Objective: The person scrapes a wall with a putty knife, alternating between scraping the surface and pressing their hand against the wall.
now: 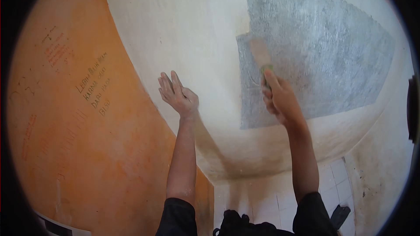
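My right hand (280, 98) is closed round the green handle of a putty knife (261, 54). Its blade, slightly blurred, lies over the left part of a grey rough patch (315, 52) on the white wall (197, 26). To the left, my left hand (178, 94) is raised in front of the white wall near the corner, fingers extended and partly spread, with nothing in it. Pale dust coats its fingers and forearm.
An orange wall (105, 148) with handwriting (94, 83) meets the white wall at a corner on the left. Below are white floor tiles (271, 205). A dark object (339, 216) lies on the floor at lower right, and another dark shape (412, 109) is at the right edge.
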`<control>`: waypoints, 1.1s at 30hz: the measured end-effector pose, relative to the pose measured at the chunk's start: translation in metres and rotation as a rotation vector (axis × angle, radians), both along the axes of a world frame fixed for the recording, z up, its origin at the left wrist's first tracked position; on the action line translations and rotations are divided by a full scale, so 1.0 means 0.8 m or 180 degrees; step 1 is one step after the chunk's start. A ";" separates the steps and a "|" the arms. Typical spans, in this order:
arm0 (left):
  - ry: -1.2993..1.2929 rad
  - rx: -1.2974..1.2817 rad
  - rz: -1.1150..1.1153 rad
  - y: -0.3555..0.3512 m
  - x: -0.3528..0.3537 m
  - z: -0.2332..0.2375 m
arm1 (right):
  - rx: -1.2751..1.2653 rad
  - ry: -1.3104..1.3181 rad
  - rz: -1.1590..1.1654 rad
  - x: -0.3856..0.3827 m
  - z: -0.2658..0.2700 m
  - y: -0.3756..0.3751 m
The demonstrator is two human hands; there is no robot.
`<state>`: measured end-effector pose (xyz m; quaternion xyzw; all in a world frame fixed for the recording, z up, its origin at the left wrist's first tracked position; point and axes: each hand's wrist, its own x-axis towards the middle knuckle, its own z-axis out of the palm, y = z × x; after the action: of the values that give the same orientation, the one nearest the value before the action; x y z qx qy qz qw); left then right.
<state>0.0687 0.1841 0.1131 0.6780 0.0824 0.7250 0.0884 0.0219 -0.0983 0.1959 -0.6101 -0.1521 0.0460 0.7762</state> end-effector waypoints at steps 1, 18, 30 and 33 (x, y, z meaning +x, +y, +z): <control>-0.0008 0.0026 0.0042 0.001 0.001 -0.001 | -0.0018 0.0088 0.0018 -0.001 -0.001 0.002; 0.0189 0.0020 0.0028 -0.001 -0.006 -0.006 | -0.0248 -0.0214 0.0014 0.011 0.011 -0.002; 0.0197 -0.0014 0.0085 0.003 -0.001 -0.021 | -0.0504 -0.0239 -0.0122 0.020 0.023 -0.007; 0.0202 -0.0008 0.0060 0.001 0.001 -0.025 | -0.0467 -0.0328 -0.0063 0.027 0.020 -0.006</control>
<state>0.0691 0.1848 0.0931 0.6998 0.0925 0.7038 0.0797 0.0438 -0.1033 0.2120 -0.6684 -0.1820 0.0178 0.7210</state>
